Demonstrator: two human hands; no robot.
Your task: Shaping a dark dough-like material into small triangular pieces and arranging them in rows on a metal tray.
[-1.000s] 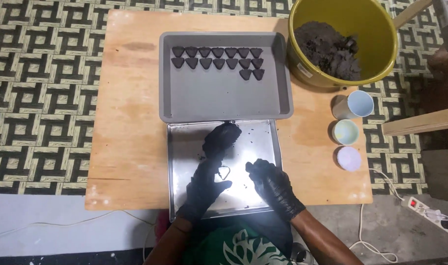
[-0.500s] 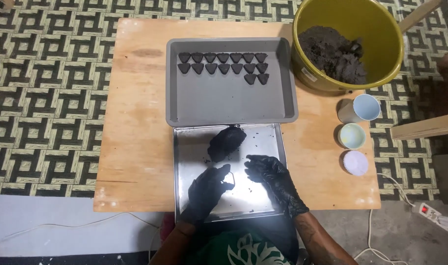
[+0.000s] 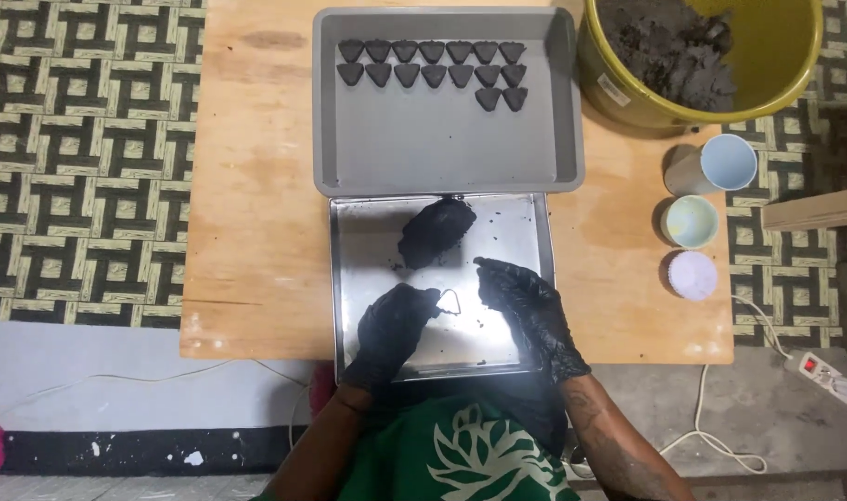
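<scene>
Both my hands wear black gloves and hover over a shiny metal tray (image 3: 349,278) near the table's front edge. My left hand (image 3: 394,329) pinches a small heart-shaped wire cutter (image 3: 450,301) by its left side. My right hand (image 3: 524,304) is just right of the cutter with its fingers curled; nothing shows in it. A flattened lump of dark dough (image 3: 436,232) lies on the metal tray beyond the hands. Behind it a grey tray (image 3: 442,158) carries two rows of dark heart-shaped pieces (image 3: 433,65) along its far side.
A yellow bucket (image 3: 628,93) with dark mix stands at the table's back right. Three small cups (image 3: 693,223) line the right edge. A patterned mat covers the floor on the left; a power strip (image 3: 827,376) and cable lie on the floor at right.
My left hand has come off the dough lump and drawn back toward me, and it now holds the cutter. The right hand has shifted slightly. The camera has moved closer.
</scene>
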